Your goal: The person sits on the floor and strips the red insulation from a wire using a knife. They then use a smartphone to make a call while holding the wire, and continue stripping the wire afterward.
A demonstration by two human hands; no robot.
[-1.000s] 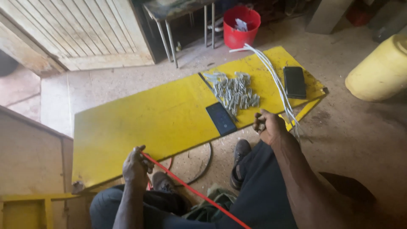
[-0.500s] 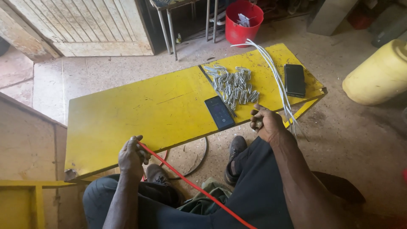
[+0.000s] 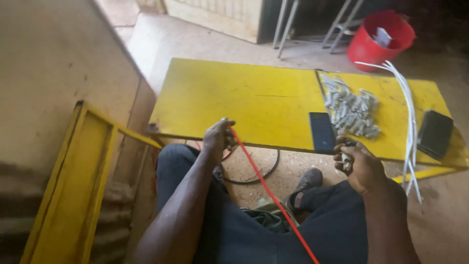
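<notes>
My left hand [image 3: 218, 139] is closed around a red wire [image 3: 266, 188] at the near edge of a yellow board [image 3: 244, 100]. The wire runs from that hand down across my lap toward the bottom of the view. At the board's near edge further right, my right hand [image 3: 356, 164] grips a small dark tool [image 3: 345, 155], just below a dark phone [image 3: 322, 131]. A heap of several small grey metal pieces [image 3: 351, 108] lies on the board beyond the right hand.
White cables [image 3: 408, 115] trail over the board's right part beside a black wallet-like case [image 3: 436, 133]. A red bucket [image 3: 381, 41] and metal chair legs [image 3: 288, 22] stand behind. A yellow frame [image 3: 78, 186] leans at left. A black cable loop [image 3: 259, 171] lies on the floor.
The view has swung left and closer; the board now sits to the right. Both hands keep their grips at the board's near edge.
</notes>
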